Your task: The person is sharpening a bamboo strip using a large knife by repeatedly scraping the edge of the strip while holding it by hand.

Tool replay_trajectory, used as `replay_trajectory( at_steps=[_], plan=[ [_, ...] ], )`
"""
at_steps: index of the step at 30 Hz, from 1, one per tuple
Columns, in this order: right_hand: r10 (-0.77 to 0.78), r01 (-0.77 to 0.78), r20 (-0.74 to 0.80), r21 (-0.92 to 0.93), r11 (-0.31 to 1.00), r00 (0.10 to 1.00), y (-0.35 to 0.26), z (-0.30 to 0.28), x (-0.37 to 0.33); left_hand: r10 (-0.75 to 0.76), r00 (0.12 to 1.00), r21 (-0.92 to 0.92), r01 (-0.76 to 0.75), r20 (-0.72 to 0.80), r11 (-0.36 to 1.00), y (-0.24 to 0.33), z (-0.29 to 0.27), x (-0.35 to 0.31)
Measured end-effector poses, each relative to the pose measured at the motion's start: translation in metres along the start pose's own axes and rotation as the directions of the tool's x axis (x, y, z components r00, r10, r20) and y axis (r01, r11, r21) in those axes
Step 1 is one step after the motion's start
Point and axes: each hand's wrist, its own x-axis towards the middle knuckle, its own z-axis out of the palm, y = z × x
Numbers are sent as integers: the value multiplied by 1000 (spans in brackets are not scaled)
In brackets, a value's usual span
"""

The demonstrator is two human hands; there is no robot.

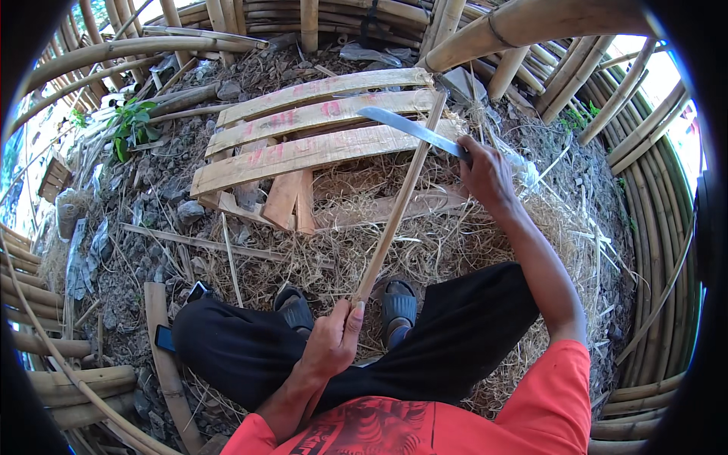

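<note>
My left hand (331, 339) is closed round the lower end of a long bamboo strip (396, 208), above my lap. The strip slants up and away to the right, its far end over the slatted wooden pallet (303, 121). In my right hand (487, 176) is the dark handle of a large knife (409, 127) with a broad, curved blade. The blade points left and crosses the strip near its far end; whether its edge bites into the strip I cannot tell. Curly shavings (364, 254) cover the ground below.
Bamboo poles (531, 30) and rails fence the place all round. Rocks (191, 212) and plastic scraps lie on the left, by a green plant (133, 125). A phone (164, 338) rests by a bamboo piece (171, 379) near my left knee. My sandalled feet (398, 307) stand among shavings.
</note>
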Motion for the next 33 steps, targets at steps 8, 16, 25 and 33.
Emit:
replay_trajectory(
  at_steps=[8,16,25,33],
  plan=[
    [30,-30,11,-2,1000,999,19,5,7,-16,1000,15,16,19,1000,1,1,0],
    [298,-298,5,-6,955,955,50,8,-10,-19,999,61,18,27,998,-7,9,-1],
    [77,-90,91,153,984,993,44,1,-16,-38,998,-66,42,55,997,-6,10,4],
    [209,-211,38,65,975,977,48,1,-13,-49,997,17,48,55,999,3,6,2]
  ],
)
